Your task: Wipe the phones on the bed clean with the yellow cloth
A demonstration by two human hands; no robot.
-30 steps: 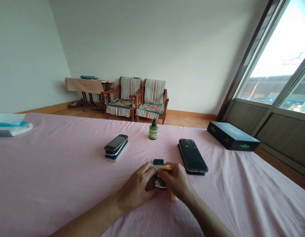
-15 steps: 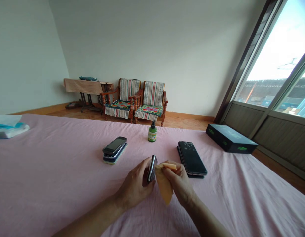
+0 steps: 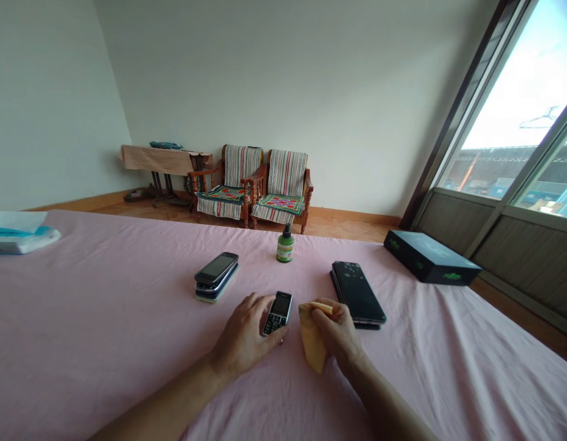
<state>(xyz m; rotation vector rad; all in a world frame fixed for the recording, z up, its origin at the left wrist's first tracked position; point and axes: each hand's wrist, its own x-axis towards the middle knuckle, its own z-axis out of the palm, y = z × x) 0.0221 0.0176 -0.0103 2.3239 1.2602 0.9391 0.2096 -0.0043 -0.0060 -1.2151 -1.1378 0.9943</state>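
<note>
A small keypad phone (image 3: 278,311), its screen and keys facing up, is held between the fingers and thumb of my left hand (image 3: 247,331). My right hand (image 3: 337,331) pinches a yellow cloth (image 3: 313,340) that hangs down just right of the phone, apart from it. To the left lies a stack of phones (image 3: 217,269) with a grey touchscreen one on top. Beyond my right hand is a second stack, topped by a large black phone (image 3: 358,293). A green pump bottle (image 3: 285,246) stands upright behind the keypad phone.
The pink cloth (image 3: 104,318) covers the surface under everything. A black box (image 3: 430,257) sits at the right rear, and a white and blue packet (image 3: 21,239) at the far left. Two wooden chairs (image 3: 283,177) stand beyond the far edge.
The keypad phone has turned from on edge to face up in my left hand. My right hand and the yellow cloth have moved slightly right, away from the phone.
</note>
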